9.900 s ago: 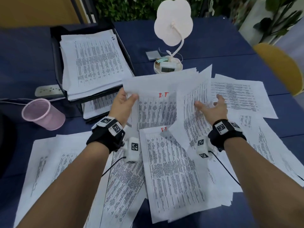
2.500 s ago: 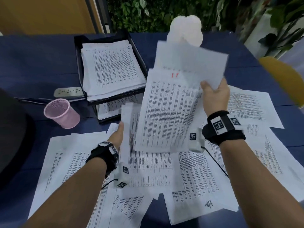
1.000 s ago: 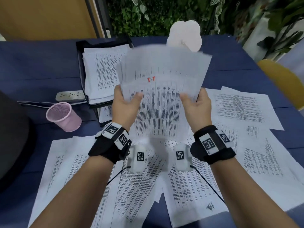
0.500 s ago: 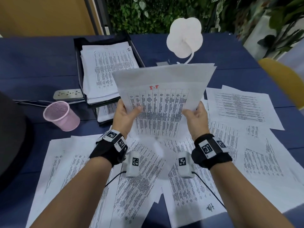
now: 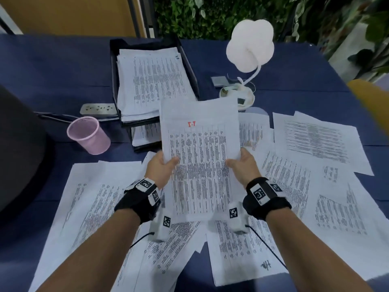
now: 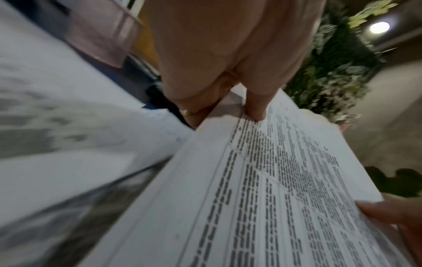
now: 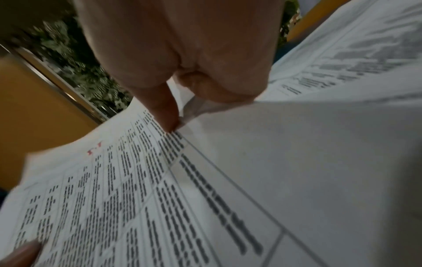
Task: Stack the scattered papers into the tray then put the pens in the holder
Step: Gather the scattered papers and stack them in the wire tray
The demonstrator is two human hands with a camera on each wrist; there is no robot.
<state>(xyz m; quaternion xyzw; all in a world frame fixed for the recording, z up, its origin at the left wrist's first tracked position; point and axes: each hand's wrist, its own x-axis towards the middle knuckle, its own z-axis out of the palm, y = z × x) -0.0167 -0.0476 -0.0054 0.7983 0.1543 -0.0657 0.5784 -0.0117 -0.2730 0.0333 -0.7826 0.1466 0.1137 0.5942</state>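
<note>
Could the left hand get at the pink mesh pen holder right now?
Probably not yet: the left hand grips one edge of the held paper bundle, which the right hand shares. The pink holder itself stands unobstructed on the table.

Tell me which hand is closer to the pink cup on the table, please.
Left. The left hand grips the left edge of the held papers, right of and below the pink cup. The right hand grips the opposite edge, farther away.
</note>
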